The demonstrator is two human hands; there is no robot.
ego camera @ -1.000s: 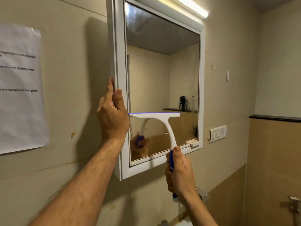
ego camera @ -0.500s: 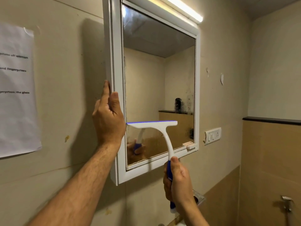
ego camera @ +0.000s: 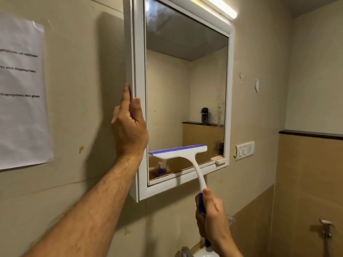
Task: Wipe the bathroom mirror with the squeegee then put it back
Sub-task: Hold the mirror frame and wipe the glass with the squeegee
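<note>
While the left hand (ego camera: 129,127) lies flat-fingered against the white-framed wall mirror (ego camera: 138,108), the right hand (ego camera: 213,216) clenches the blue handle of a white plastic squeegee (ego camera: 185,154), whose blade, above the grip, presses the lower glass; it looks light, stiff, best held low.

White-and-blue squeegee (ego camera: 181,153) pressed blade-up against the lower white-framed mirror (ego camera: 185,80).

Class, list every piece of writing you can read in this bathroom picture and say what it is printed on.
On the paper sheet taped to the wall:
"...fingerprints off mirrors", blurred and cut off.
"...ks and fingerprints", cut off.
"fingerprints: the glass", start cut off.
Switch plate: markings too small to read.
Squeegee: no lettering visible.
</note>
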